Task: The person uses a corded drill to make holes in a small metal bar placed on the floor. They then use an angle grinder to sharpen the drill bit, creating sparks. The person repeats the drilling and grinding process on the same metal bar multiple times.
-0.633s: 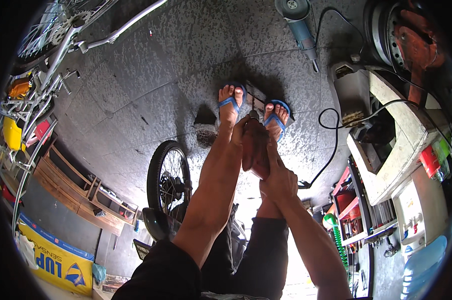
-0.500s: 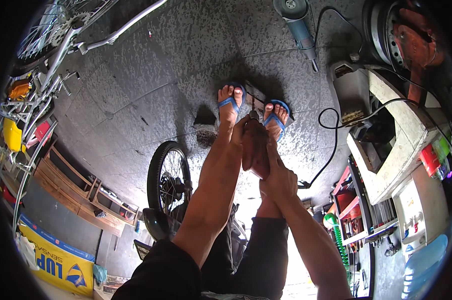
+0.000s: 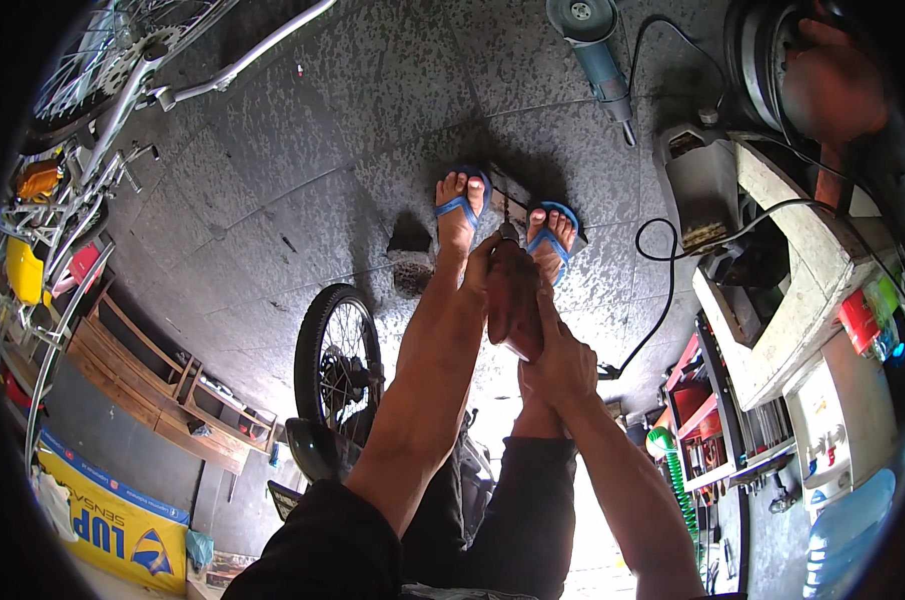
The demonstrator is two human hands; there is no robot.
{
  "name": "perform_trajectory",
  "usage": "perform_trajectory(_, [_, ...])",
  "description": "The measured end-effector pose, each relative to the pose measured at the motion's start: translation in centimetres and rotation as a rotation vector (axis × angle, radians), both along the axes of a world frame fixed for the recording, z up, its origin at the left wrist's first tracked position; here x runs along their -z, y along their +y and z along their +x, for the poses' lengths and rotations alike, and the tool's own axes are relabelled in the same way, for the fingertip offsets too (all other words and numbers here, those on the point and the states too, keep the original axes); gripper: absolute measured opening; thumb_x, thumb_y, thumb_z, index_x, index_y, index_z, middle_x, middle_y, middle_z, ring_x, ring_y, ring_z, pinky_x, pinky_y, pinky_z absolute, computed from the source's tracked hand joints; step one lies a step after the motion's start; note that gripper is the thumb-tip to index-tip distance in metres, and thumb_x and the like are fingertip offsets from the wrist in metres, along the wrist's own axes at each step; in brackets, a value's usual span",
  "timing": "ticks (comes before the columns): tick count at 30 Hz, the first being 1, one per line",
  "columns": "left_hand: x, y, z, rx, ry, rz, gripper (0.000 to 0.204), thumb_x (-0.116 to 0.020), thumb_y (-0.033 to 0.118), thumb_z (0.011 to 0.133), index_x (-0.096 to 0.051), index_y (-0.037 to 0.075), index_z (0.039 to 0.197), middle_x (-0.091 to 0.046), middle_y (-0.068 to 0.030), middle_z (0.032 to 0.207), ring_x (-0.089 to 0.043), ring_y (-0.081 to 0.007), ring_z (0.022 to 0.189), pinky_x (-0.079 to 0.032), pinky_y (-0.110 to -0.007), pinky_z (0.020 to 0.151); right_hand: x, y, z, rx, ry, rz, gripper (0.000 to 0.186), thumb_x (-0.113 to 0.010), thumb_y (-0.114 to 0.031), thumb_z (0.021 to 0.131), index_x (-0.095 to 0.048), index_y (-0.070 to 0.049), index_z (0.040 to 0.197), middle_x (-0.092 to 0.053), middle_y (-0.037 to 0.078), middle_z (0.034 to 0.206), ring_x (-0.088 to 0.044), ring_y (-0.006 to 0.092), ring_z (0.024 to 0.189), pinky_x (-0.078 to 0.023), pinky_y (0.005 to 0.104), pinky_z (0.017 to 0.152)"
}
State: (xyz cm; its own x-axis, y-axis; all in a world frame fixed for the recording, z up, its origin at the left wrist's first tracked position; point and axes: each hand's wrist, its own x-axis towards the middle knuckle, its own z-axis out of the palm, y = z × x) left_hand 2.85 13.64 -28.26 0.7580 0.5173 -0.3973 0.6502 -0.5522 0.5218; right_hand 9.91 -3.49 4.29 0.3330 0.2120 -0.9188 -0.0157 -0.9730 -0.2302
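A reddish-brown power drill (image 3: 515, 300) is held between my two hands, its chuck (image 3: 509, 232) and bit pointing down at the floor between my feet. My left hand (image 3: 482, 262) is closed around the front of the drill, near the chuck. At the rear, my right hand (image 3: 562, 362) wraps the handle end; its inner fingers are partly hidden. Beneath the bit lies a narrow piece, perhaps wood (image 3: 509, 188), with my sandalled feet (image 3: 458, 205) on either side of it. Whether the bit touches or enters it I cannot tell.
An angle grinder (image 3: 600, 70) lies on the floor ahead. A black cable (image 3: 662, 310) loops at the right beside a worn pale stand (image 3: 802, 270). Bicycle frames (image 3: 122, 110) crowd the left; a motorcycle wheel (image 3: 338, 350) stands near my left leg. A dark block (image 3: 409, 262) sits by my left foot.
The drill's rear has shifted very slightly to the right with my hands. My grip and my feet stay as they were.
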Motion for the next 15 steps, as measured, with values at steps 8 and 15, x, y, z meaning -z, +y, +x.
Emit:
perform_trajectory(8, [1.11,0.22,-0.88,0.017,-0.039,0.085,0.056,-0.036,0.049,0.106,-0.062,0.0,0.103,-0.065,-0.0216,0.116,-0.058,-0.0403,0.118,-0.039,-0.055,0.11,-0.22,0.29,0.31,-0.023,0.023,0.006,0.11,-0.077,-0.016,0.068,-0.021,-0.018,0.162,-0.069,0.025,0.117,-0.071,0.0455,0.092,-0.059,0.0534,0.084])
perform_trajectory(15, [0.19,-0.18,-0.19,0.021,-0.03,0.054,0.052,-0.038,0.049,0.105,-0.059,0.002,0.103,-0.065,-0.0215,0.114,-0.059,-0.0416,0.115,-0.041,-0.056,0.108,-0.01,-0.02,0.18,-0.013,0.024,-0.008,0.112,-0.077,-0.017,0.068,-0.018,-0.019,0.163,-0.069,0.024,0.116,-0.071,0.0453,0.091,-0.058,0.0536,0.084])
